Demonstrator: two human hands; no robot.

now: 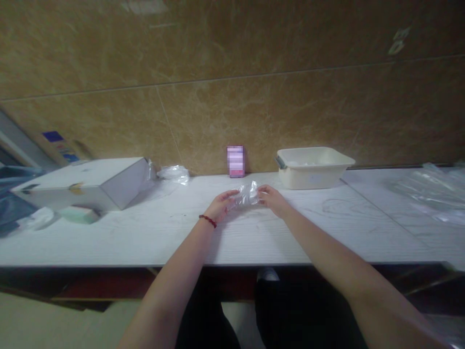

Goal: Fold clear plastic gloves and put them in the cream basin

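Observation:
Between my two hands, a small clear plastic bag [247, 195] is held just over the white table [174, 237]. My left hand [220, 205], with a dark red beaded bracelet at the wrist, grips the bag's left side. The fingers of my right hand [271, 198] pinch its right side. Whether anything lies inside the bag is too blurred to tell. Behind the bag, a phone [236, 161] with a lit, blurred screen leans upright against the wall.
A cream plastic bin [308, 177] stands at the back right. Clear plastic sheets or bags [436, 191] lie far right. On the left are a white box [83, 182], a pale green item [79, 214] and crumpled clear plastic [174, 173]. A tiled wall [203, 116] bounds the table's back.

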